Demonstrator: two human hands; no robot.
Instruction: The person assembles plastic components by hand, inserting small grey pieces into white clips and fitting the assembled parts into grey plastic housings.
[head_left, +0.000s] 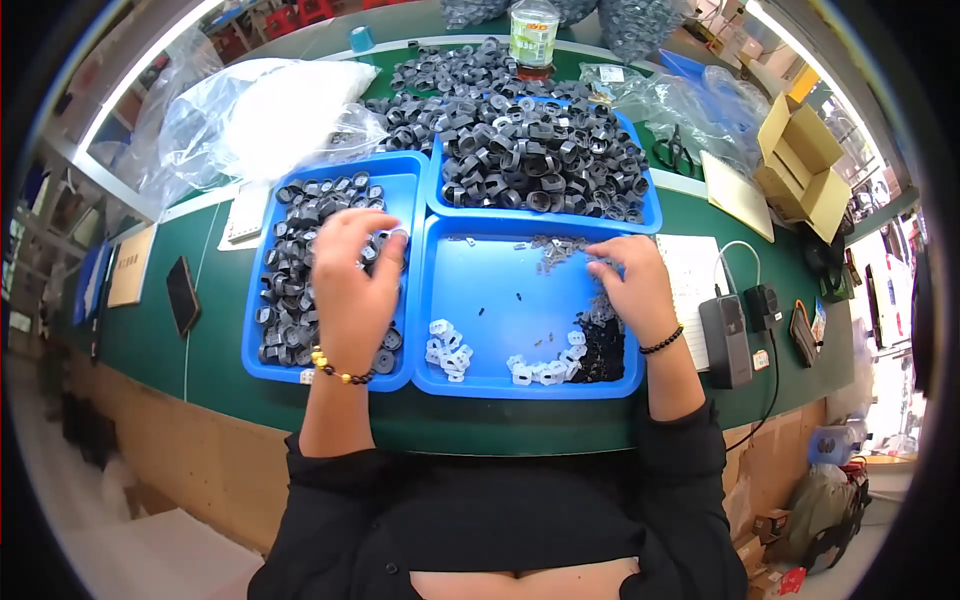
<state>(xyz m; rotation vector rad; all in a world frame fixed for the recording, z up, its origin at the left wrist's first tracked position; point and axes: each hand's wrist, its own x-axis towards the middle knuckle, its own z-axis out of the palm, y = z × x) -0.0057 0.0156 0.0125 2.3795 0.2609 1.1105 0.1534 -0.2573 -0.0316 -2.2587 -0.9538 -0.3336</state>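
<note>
Clear pcs (556, 250) nr R fingers (609, 249)

Round dark-grey plastic caps (290, 335) lie jumbled along the left blue tray (402, 183)'s left edge; small translucent-grey plastic pieces (553, 252) scatter near the right blue tray (475, 285)'s far-right corner.

3 blue trays (470, 290); dark grey parts (545, 160); green table (222, 335).

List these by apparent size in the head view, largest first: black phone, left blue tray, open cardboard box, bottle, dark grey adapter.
1. Left blue tray
2. Open cardboard box
3. Bottle and dark grey adapter: too alike to rank, and the adapter sits nearer the camera
4. Black phone
</note>
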